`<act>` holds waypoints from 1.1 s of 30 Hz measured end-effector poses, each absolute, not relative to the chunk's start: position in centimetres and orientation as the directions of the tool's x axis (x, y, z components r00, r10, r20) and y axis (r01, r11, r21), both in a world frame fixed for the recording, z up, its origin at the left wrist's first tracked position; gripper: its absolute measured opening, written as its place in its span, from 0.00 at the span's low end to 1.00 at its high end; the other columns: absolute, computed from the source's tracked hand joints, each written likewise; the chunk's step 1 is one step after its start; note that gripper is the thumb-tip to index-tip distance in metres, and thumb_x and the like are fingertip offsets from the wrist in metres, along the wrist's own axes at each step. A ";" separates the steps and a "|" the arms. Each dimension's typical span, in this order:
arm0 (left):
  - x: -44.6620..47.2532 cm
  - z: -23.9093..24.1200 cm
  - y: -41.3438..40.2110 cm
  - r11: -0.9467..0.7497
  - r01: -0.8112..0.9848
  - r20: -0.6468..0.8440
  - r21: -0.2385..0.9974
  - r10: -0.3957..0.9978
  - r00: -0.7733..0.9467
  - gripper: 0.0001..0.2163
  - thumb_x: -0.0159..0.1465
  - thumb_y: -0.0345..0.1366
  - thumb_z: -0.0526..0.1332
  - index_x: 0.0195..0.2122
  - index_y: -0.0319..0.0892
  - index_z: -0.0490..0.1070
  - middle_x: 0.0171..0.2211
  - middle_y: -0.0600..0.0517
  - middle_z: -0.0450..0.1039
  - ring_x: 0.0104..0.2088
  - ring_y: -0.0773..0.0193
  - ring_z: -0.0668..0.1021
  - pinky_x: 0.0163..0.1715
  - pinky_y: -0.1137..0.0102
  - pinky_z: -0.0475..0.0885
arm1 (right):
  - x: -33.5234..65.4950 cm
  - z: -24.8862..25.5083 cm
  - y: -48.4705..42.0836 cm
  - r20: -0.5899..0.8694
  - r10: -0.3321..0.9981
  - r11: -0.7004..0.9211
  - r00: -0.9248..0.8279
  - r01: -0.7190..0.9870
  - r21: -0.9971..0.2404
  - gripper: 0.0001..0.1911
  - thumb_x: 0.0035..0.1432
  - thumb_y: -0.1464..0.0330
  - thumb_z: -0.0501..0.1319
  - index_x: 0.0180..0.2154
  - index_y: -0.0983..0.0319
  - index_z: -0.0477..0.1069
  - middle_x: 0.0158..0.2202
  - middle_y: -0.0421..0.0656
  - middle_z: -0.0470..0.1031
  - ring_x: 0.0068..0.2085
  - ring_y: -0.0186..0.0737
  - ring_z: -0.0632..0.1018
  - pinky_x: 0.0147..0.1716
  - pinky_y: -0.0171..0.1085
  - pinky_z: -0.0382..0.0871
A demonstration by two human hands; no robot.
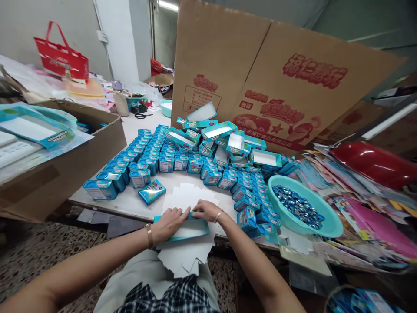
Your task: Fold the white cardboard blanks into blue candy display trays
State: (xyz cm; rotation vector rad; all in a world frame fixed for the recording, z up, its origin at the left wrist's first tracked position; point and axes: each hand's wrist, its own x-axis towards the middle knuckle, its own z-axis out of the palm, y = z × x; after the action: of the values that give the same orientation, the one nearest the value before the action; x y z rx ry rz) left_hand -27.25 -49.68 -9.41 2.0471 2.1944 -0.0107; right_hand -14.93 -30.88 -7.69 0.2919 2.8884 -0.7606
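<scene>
A shallow blue open box tray (191, 235) with a white inside lies in front of me, partly over my lap. My left hand (168, 224) is closed over its left end and far wall, fingers pressed on the edge. My right hand (207, 211) pinches the same far wall further right, with the thumb and fingertips near the left fingers. Fanned white card sheets (186, 253) lie under the tray and spread onto the table (156, 176). Just beyond my left hand, a blue printed small box (152, 192) lies flat.
Rows of small blue boxes (140, 178) stand left and right, with finished-looking display trays (220, 130) heaped behind. A turquoise basin (332, 224) holds shiny blue round pieces. A large carton (224, 52) rises at the back; an open carton (65, 163) stands left.
</scene>
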 end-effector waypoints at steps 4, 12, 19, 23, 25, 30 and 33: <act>-28.6 -9.1 -51.1 0.053 0.977 -0.087 0.208 0.996 -0.036 0.27 0.63 0.44 0.52 0.62 0.39 0.52 0.50 0.40 0.66 0.48 0.51 0.69 0.44 0.61 0.65 | -15.8 -7.7 -32.6 -0.216 0.025 0.985 -0.976 0.061 -0.159 0.18 0.57 0.55 0.58 0.42 0.61 0.73 0.39 0.46 0.75 0.39 0.43 0.74 0.36 0.36 0.62; -31.3 -8.6 -51.2 0.062 0.995 -0.195 0.076 0.980 -0.046 0.09 0.62 0.28 0.51 0.38 0.38 0.69 0.36 0.44 0.71 0.34 0.57 0.75 0.32 0.66 0.68 | -15.4 -9.3 -33.5 -0.190 -0.120 0.971 -0.974 -0.156 0.184 0.10 0.64 0.71 0.48 0.38 0.65 0.68 0.35 0.47 0.75 0.35 0.41 0.76 0.34 0.39 0.61; -30.5 -9.7 -50.1 0.025 0.996 -0.215 0.088 0.977 -0.006 0.12 0.60 0.21 0.47 0.38 0.36 0.68 0.36 0.41 0.72 0.34 0.56 0.75 0.31 0.64 0.69 | -15.3 -9.8 -33.4 -0.211 -0.178 0.962 -0.961 -0.215 0.167 0.10 0.63 0.74 0.48 0.39 0.65 0.67 0.36 0.50 0.74 0.37 0.41 0.75 0.35 0.39 0.61; -29.5 -7.6 -50.8 0.110 0.985 -0.145 0.135 0.985 -0.090 0.09 0.61 0.25 0.51 0.40 0.38 0.66 0.39 0.42 0.70 0.39 0.55 0.73 0.38 0.62 0.68 | -15.3 -9.6 -34.0 -0.235 -0.109 0.972 -0.966 -0.153 0.179 0.11 0.64 0.75 0.46 0.40 0.65 0.66 0.36 0.51 0.74 0.38 0.40 0.75 0.36 0.38 0.62; -28.1 -7.1 -52.0 0.134 0.973 -0.026 0.186 0.991 -0.132 0.10 0.61 0.33 0.56 0.44 0.39 0.64 0.44 0.42 0.67 0.44 0.53 0.70 0.43 0.60 0.67 | -15.3 -9.5 -34.3 -0.236 -0.081 0.972 -0.968 -0.129 0.198 0.11 0.64 0.75 0.46 0.40 0.66 0.65 0.36 0.51 0.74 0.37 0.42 0.75 0.35 0.39 0.63; -24.9 -8.8 -55.1 0.148 0.964 -0.156 0.221 0.981 -0.114 0.09 0.58 0.30 0.56 0.40 0.39 0.66 0.42 0.41 0.69 0.43 0.51 0.71 0.41 0.59 0.68 | -15.5 -9.5 -34.6 -0.248 -0.048 0.970 -0.968 -0.105 0.221 0.10 0.63 0.76 0.46 0.40 0.66 0.63 0.35 0.50 0.73 0.34 0.43 0.76 0.32 0.40 0.65; -25.1 -9.6 -54.9 0.223 0.942 -0.216 0.252 0.961 -0.170 0.11 0.54 0.23 0.53 0.35 0.39 0.69 0.37 0.42 0.73 0.38 0.53 0.74 0.36 0.62 0.69 | -15.3 -9.5 -34.8 -0.263 -0.030 0.972 -0.964 -0.089 0.217 0.10 0.63 0.76 0.46 0.41 0.66 0.64 0.36 0.50 0.73 0.35 0.43 0.76 0.34 0.39 0.65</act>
State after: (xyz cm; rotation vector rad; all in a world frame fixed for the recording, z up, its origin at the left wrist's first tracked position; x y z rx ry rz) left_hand -25.06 -54.94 -9.64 1.7730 2.1768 0.0847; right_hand -15.34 -34.76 -9.49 -0.0874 2.8604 0.3314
